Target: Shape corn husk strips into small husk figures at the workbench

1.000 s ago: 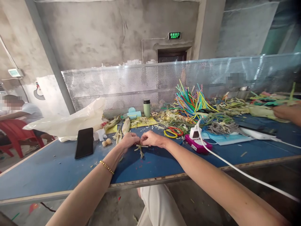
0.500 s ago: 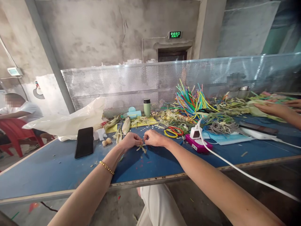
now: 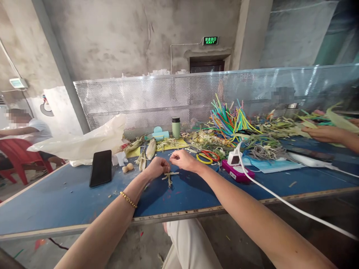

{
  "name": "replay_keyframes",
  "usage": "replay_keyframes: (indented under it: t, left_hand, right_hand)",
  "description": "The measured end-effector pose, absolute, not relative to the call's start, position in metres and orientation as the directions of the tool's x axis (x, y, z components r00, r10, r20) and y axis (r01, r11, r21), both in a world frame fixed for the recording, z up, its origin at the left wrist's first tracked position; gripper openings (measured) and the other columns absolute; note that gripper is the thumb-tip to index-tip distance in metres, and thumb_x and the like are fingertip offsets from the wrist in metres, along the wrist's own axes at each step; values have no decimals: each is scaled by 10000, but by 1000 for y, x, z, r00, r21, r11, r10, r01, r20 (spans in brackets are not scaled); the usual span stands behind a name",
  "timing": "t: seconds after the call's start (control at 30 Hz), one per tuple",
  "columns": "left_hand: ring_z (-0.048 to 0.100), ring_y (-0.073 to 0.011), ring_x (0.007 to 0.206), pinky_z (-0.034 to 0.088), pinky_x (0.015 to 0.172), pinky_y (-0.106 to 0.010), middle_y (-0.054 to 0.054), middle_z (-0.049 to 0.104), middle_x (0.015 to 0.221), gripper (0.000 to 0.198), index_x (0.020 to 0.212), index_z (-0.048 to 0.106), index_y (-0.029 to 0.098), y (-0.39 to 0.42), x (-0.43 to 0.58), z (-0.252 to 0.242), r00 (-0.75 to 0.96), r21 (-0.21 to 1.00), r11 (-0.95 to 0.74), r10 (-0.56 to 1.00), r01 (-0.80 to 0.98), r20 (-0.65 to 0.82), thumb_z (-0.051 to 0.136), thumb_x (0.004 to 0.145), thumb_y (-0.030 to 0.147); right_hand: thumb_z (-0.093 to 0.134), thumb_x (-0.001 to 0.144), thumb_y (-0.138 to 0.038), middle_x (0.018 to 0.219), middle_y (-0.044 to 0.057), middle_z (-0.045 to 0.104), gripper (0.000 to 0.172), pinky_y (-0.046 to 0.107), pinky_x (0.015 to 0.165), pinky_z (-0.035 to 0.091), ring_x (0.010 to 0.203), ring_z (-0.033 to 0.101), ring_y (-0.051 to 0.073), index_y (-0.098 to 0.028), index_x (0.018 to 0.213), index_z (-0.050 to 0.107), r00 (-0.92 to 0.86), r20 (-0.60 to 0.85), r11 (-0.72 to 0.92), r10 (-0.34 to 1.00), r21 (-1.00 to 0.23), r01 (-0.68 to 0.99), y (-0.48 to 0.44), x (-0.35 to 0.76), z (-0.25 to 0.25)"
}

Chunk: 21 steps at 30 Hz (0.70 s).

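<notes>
Hands meet mid-table: the left hand [image 3: 157, 167] clenches its fingers on a small cross of leaf strips [image 3: 169, 176] lying on the blue table [image 3: 70, 201]. The right hand [image 3: 183, 160] pinches its fingers just beside, on what I cannot tell. Loose ends suggest it's unfinished.

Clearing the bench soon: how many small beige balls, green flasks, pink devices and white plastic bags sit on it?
Small beige balls: 2
Green flask: 1
Pink device: 1
White plastic bag: 1
Total: 5
</notes>
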<state>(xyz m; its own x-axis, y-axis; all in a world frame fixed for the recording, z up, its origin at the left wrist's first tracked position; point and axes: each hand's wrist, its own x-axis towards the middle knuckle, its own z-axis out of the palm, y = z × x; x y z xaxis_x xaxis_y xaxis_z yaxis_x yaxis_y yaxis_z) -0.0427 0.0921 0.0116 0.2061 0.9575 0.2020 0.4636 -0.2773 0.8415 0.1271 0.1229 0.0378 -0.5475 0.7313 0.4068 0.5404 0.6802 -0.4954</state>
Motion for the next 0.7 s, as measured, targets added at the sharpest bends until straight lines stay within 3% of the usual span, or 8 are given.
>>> replay_keyframes:
  t: [0.23,0.5,0.7]
  left_hand:
    - [450,-91,539,326,527,-220,7,578,562,67,626,630,128,94,-44,9,223,864,-312,945,395,239,656,593,180]
    - [463,-94,526,328,510,-216,16,574,543,140,669,628,136,96,-44,8,188,883,-276,958,380,218,707,585,215]
    - [459,-88,520,327,503,-210,28,555,527,191,637,604,140,96,-45,7,157,894,-257,964,367,213,747,549,232]
  right_hand:
    - [601,655,-103,700,23,715,252,194,538,332,646,579,120,-112,835,777,-642,271,680,717,-473,560,124,130,36]
    - [602,631,-104,645,11,679,181,199,537,323,609,552,110,-138,737,744,-625,343,712,701,-395,581,126,129,33]
    - [592,607,-104,628,8,671,171,197,523,323,603,549,114,-136,696,735,-642,302,706,704,-387,593,121,128,35]
